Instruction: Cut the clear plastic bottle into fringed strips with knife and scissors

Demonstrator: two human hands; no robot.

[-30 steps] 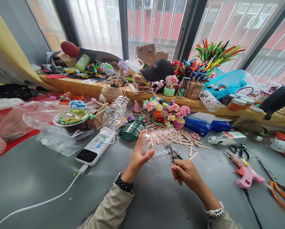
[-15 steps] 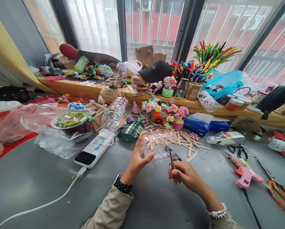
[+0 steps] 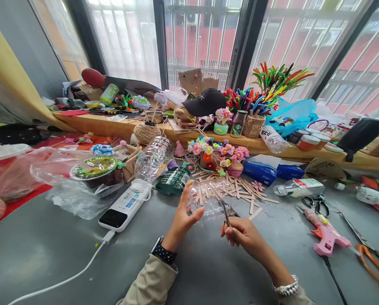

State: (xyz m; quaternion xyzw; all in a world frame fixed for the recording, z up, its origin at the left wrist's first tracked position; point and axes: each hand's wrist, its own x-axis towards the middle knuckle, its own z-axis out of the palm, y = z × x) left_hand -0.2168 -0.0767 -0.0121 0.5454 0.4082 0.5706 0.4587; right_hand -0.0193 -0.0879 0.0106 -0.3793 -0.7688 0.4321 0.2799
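A clear, ridged plastic bottle piece (image 3: 210, 207) lies on its side above the grey table in the middle of the head view. My left hand (image 3: 184, 214) holds its left end, thumb at the near side and fingers behind. From the right, my right hand (image 3: 242, 233) grips a pair of scissors (image 3: 225, 212), its fingers wrapped over the handles. The scissor blades point away from me and meet the plastic near its right part. Exactly where the blades touch the clear wall is hard to make out. Wooden craft sticks (image 3: 240, 188) show through and behind the plastic.
A pink glue gun (image 3: 327, 235), large orange-handled scissors (image 3: 372, 256) and small black scissors (image 3: 316, 205) lie on the right. A white device (image 3: 125, 207) with a cable sits left. Behind are a green bottle piece (image 3: 173, 180), yarn flowers (image 3: 235, 154) and tissue packs (image 3: 259, 169).
The view has tilted up slightly, so the background sits lower. My right hand and the scissors have shifted slightly left; both hands keep their hold.
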